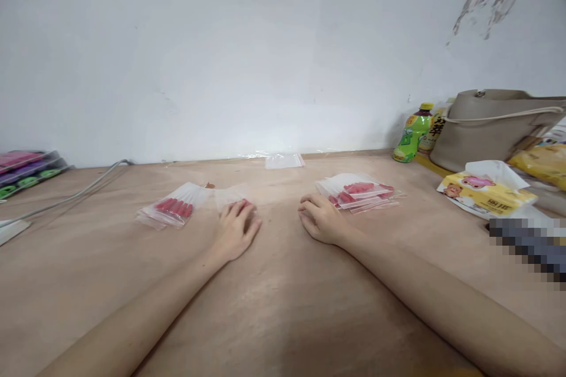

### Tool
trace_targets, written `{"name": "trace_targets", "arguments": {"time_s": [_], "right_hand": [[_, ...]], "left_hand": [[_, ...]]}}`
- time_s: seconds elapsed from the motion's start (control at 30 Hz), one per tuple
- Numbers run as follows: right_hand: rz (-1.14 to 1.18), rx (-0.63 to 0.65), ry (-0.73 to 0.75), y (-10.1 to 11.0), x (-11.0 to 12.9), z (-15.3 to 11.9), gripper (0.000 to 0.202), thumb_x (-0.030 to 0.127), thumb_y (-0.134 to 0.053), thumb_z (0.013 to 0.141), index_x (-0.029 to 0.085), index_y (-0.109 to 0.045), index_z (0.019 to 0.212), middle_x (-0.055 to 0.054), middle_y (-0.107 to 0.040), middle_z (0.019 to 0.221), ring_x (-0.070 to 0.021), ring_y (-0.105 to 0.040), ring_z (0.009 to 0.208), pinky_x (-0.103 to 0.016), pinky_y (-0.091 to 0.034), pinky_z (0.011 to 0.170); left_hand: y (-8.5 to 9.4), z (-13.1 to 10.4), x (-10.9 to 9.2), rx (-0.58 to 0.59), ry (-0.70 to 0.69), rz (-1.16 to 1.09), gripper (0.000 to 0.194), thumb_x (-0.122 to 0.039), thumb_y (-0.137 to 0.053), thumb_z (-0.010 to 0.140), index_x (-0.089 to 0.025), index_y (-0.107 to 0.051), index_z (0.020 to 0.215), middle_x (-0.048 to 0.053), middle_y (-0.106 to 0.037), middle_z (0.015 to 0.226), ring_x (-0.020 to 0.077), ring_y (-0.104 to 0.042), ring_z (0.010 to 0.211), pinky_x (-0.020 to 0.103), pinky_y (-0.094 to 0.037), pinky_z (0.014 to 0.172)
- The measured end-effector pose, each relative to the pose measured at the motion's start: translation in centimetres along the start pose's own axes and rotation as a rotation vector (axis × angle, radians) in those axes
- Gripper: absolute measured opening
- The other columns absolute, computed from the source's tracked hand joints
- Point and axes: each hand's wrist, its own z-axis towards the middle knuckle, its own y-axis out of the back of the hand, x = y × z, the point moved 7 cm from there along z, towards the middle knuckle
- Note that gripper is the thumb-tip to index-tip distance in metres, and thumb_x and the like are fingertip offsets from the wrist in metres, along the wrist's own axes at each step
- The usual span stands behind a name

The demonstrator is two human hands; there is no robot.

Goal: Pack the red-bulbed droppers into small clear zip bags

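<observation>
My left hand [237, 230] lies palm down, thumb apart from the fingers, over a small clear zip bag [225, 195] with red pieces in it. The fingers cover part of that bag. To its left is a zip bag with a row of red stick-like pieces [175, 207]. My right hand [322, 218] rests on the table, fingers loosely bent and apart from the thumb, at the left edge of a pile of zip bags with red pieces [359, 188]. I see nothing held in it, though its palm is hidden.
A flat zip bag [285, 161] lies by the wall. On the right stand a green bottle [412, 136] and a grey bag [486, 129], with a yellow tissue pack [484, 194] in front. A cable [99, 179] and a tray of coloured items [30, 168] are at the left.
</observation>
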Motion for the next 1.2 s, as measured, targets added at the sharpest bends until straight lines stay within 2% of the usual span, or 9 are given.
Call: {"name": "trace_targets", "arguments": {"time_s": [0.17,0.27,0.37,0.53,0.7,0.83,0.93,1.07,1.2], "right_hand": [[0.048,0.065,-0.052,-0.3,-0.7,0.0,0.025,0.016,-0.053,0.071,0.016,-0.052,0.096,-0.01,-0.054,0.099,-0.0201,-0.051,0.092,-0.035,-0.043,0.081],[0.045,0.103,-0.009,-0.1,-0.2,-0.4,0.033,0.012,-0.052,0.069,0.017,-0.051,0.102,-0.01,-0.054,0.104,-0.0208,-0.049,0.096,-0.036,-0.042,0.083],[0.048,0.121,-0.032,0.2,-0.1,-0.8,0.035,0.014,-0.052,0.072,0.018,-0.05,0.106,-0.01,-0.053,0.108,-0.0205,-0.051,0.095,-0.036,-0.043,0.081],[0.167,0.111,-0.094,0.3,-0.3,-0.8,0.04,0.012,-0.052,0.072,0.019,-0.047,0.111,-0.009,-0.052,0.105,-0.0164,-0.054,0.084,-0.032,-0.046,0.076],[0.252,0.059,-0.082,0.1,-0.7,-0.7,0.04,0.004,-0.048,0.071,0.019,-0.05,0.108,-0.007,-0.053,0.098,-0.0129,-0.055,0.076,-0.029,-0.047,0.073],[0.109,0.013,-0.052,0.1,-1.1,-0.7,0.025,0.006,-0.047,0.075,0.017,-0.057,0.095,-0.008,-0.057,0.091,-0.0143,-0.055,0.078,-0.027,-0.046,0.07],[-0.062,0.025,0.031,0.1,-0.7,-0.5,0.013,0.013,-0.048,0.08,0.018,-0.06,0.08,-0.005,-0.06,0.08,-0.0145,-0.054,0.074,-0.026,-0.043,0.067],[-0.246,-0.007,0.119,0.4,-0.1,-0.4,0.015,0.017,-0.049,0.082,0.018,-0.062,0.074,-0.003,-0.061,0.072,-0.0132,-0.052,0.069,-0.026,-0.038,0.065],[-0.325,-0.002,0.18,0.3,0.0,-0.4,0.018,0.015,-0.047,0.083,0.017,-0.062,0.073,-0.002,-0.061,0.071,-0.0126,-0.051,0.068,-0.026,-0.035,0.066]], "left_hand": [[-2.5,2.6,-5.9,-0.002,-0.09,-0.112,0.032,-0.026,-0.051,0.081,-0.016,-0.051,0.111,0.011,-0.052,0.113,0.0252,-0.044,0.108,0.042,-0.037,0.092],[-3.2,3.2,-7.6,-0.016,-0.08,-0.139,0.037,-0.021,-0.056,0.075,-0.014,-0.051,0.112,0.015,-0.046,0.12,0.0294,-0.037,0.115,0.046,-0.034,0.094],[-3.1,2.8,-7.1,-0.001,-0.059,-0.163,0.044,-0.023,-0.056,0.076,-0.015,-0.047,0.118,0.016,-0.042,0.125,0.0318,-0.035,0.119,0.05,-0.033,0.094],[-2.6,1.5,-4.8,0.106,-0.064,-0.217,0.045,-0.03,-0.049,0.084,-0.018,-0.041,0.126,0.012,-0.046,0.126,0.025,-0.047,0.113,0.04,-0.042,0.09],[-2.4,0.8,-4.5,0.209,-0.099,-0.236,0.048,-0.033,-0.047,0.085,-0.019,-0.037,0.13,0.011,-0.04,0.132,0.0257,-0.047,0.113,0.04,-0.042,0.09],[-2.3,0.9,-4.6,0.223,-0.098,-0.248,0.049,-0.032,-0.046,0.086,-0.019,-0.035,0.131,0.012,-0.041,0.13,0.026,-0.047,0.113,0.041,-0.042,0.089],[-2.3,1.0,-4.7,0.222,-0.11,-0.252,0.049,-0.031,-0.046,0.086,-0.02,-0.033,0.132,0.011,-0.042,0.129,0.0248,-0.047,0.112,0.04,-0.042,0.089],[-2.3,1.0,-4.8,0.203,-0.124,-0.243,0.047,-0.032,-0.047,0.086,-0.02,-0.037,0.13,0.011,-0.043,0.128,0.0255,-0.046,0.112,0.041,-0.041,0.091],[-2.3,1.0,-5.0,0.173,-0.145,-0.234,0.046,-0.031,-0.047,0.085,-0.018,-0.039,0.128,0.012,-0.044,0.126,0.0254,-0.047,0.111,0.041,-0.042,0.09]]}}
